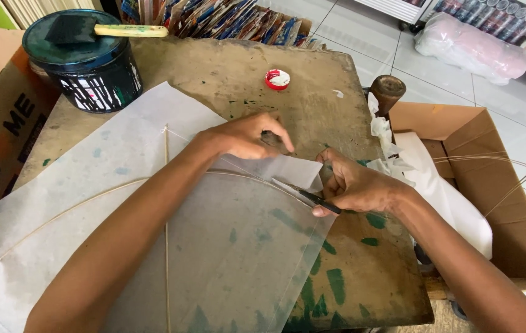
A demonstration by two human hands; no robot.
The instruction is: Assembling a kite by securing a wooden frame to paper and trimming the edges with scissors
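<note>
While left hand (247, 135) presses translucent paper (152, 203) curled, right hand (352, 185) grips black blade (315, 198)

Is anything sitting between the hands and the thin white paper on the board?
Nothing visible does. The left hand presses directly on the thin paper, and the right hand holds a dark blade against its edge.

Worn wooden board (244, 74), brown, stained with green paint smears toward near right corner. Across left and near half, large sheet of thin white paper (90, 179) with thin bamboo sticks (166, 246) on it. At far left corner, dark paint tin (93, 77). Near far edge, small red and white cap (277, 79).
</note>
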